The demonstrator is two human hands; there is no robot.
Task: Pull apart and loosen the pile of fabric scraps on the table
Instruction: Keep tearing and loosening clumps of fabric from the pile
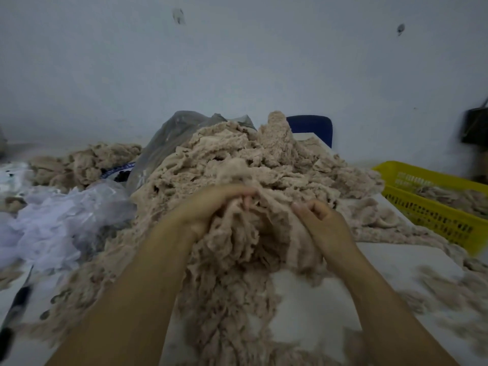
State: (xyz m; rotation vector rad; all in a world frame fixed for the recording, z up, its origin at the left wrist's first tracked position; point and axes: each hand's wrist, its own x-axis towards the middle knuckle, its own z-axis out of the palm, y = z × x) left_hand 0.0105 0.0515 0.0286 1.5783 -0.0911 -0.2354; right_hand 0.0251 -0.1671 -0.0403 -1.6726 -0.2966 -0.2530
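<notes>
While left hand [208, 204] and right hand [322, 223] clutch tufts, the beige scrap pile [237, 159] lies fluffy, tangled.

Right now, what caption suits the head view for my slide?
Left hand and right hand grip a clump from the fabric scrap pile.

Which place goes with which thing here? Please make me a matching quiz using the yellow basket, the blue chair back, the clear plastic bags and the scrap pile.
Things:
1. yellow basket
2. blue chair back
3. clear plastic bags
4. pile of fabric scraps

Places:
A. left of the pile
B. gripped by the left hand and right hand
C. right of the pile
D. behind the pile, near the wall

Pairs: 1-C, 2-D, 3-A, 4-B
</notes>
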